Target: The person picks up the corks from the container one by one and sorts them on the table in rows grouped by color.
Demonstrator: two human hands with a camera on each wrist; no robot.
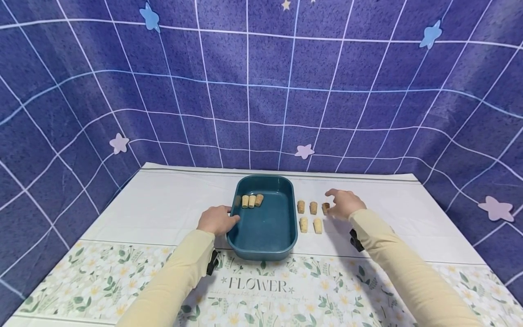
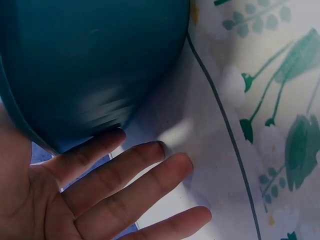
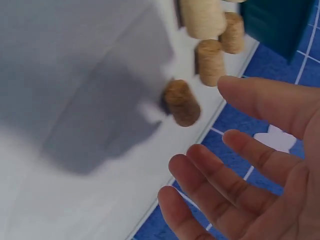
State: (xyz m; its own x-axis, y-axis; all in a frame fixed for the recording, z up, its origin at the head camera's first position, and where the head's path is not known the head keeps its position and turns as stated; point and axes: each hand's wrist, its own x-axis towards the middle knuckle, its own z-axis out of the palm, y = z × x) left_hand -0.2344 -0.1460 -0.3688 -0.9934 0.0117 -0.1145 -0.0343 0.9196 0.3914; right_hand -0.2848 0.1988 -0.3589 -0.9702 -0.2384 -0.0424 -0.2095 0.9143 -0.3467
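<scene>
A teal tray (image 1: 265, 229) sits mid-table with three corks (image 1: 252, 200) lined up at its far left. My left hand (image 1: 230, 219) rests against the tray's left rim. In the left wrist view its fingers (image 2: 150, 180) are straight and spread beside the tray wall (image 2: 90, 65), holding nothing. Several more corks (image 1: 306, 215) lie in two rows on the cloth right of the tray. My right hand (image 1: 333, 205) hovers open by the rightmost one, a darker cork (image 1: 325, 208). The right wrist view shows that cork (image 3: 182, 102) just beyond the spread fingers (image 3: 225, 165), not gripped.
A white tablecloth (image 1: 163, 209) with a floral front border printed "FLOWER" (image 1: 257, 285) covers the table. A blue grid backdrop (image 1: 261, 91) with star shapes closes in the back and both sides.
</scene>
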